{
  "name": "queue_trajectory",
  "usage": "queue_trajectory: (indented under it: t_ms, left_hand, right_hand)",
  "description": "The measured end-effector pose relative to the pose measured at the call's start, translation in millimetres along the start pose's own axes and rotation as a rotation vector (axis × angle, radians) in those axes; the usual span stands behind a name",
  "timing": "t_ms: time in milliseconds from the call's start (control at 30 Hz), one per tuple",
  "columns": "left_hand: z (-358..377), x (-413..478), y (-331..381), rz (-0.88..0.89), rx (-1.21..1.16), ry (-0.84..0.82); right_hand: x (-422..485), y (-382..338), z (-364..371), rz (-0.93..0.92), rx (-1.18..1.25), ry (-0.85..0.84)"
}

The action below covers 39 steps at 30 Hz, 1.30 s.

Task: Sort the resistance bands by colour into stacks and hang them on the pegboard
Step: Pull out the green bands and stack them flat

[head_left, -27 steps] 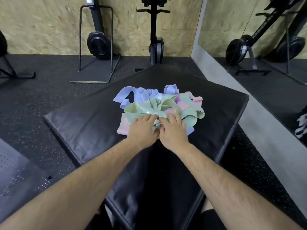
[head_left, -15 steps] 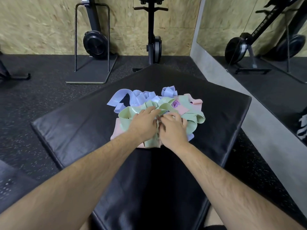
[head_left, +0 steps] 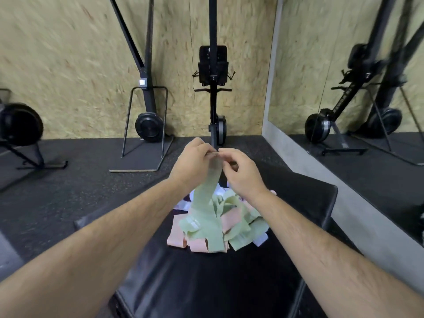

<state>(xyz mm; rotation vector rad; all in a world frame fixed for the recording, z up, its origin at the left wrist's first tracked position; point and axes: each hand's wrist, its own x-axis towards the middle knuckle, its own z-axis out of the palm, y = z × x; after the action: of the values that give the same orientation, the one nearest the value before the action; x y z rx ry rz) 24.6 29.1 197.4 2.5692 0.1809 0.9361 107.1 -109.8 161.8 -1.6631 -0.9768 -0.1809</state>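
A tangled pile of resistance bands (head_left: 238, 223) in green, pink and pale lilac lies on a black padded mat (head_left: 229, 283). My left hand (head_left: 192, 161) and my right hand (head_left: 241, 173) are raised above the pile, side by side. Both pinch the top edge of one green band (head_left: 206, 203), which hangs down from my fingers to the pile. Its lower end still drapes over the pink bands (head_left: 197, 244). No pegboard is in view.
Black exercise machines stand against the chipboard wall: one with a metal frame (head_left: 146, 125) at left, one upright (head_left: 215, 95) straight ahead. A wall mirror (head_left: 344, 76) fills the right side. Dark rubber flooring (head_left: 57, 191) surrounds the mat.
Both hands rose from the pile, lifting one green band by its top edge. The camera tilted up, so more of the wall shows.
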Motion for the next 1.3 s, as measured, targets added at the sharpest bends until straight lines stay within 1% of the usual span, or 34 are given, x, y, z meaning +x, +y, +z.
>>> queue_trajectory:
  t_ms: [133, 200, 300, 400, 467, 533, 633, 733, 800, 900, 1067, 1200, 1300]
  left_hand:
    - [-42, 3, 33, 0.053, 0.010, 0.123]
    - [-58, 0, 46, 0.061, -0.003, 0.139]
    - [-76, -14, 63, 0.056, -0.054, 0.154]
    - [-81, -42, 75, -0.041, -0.163, 0.119]
    - [-74, -66, 77, -0.122, -0.244, 0.047]
    - [-61, -93, 77, -0.163, -0.274, -0.024]
    - [-38, -138, 76, -0.260, -0.357, -0.072]
    - [-12, -180, 73, -0.366, -0.466, -0.100]
    - [4, -201, 68, -0.422, -0.540, -0.084]
    - [27, -226, 49, -0.502, -0.587, -0.044]
    - [63, -257, 9, -0.594, -0.504, 0.011]
    - [84, -276, -24, -0.671, -0.455, 0.055]
    - [98, -293, -45, -0.715, -0.427, 0.057]
  right_hand:
    - [8, -42, -13, 0.057, 0.162, 0.022]
    - [7, -59, -17, 0.101, 0.176, 0.017]
    - [-3, -84, -26, 0.125, 0.129, -0.001]
    - [-29, -96, -29, 0.122, 0.107, -0.046]
    - [-55, -96, -28, 0.110, 0.082, -0.104]
    - [-86, -94, -28, 0.116, 0.007, -0.167]
    - [-129, -82, -31, 0.136, -0.148, -0.228]
    - [-161, -58, -30, 0.221, -0.210, -0.334]
    - [-173, -42, -28, 0.257, -0.271, -0.420]
    - [-183, -22, -19, 0.292, -0.384, -0.517]
    - [-195, 11, 22, 0.333, -0.440, -0.631]
    - [-199, 36, 58, 0.326, -0.500, -0.672]
    - [-206, 54, 81, 0.302, -0.601, -0.733]
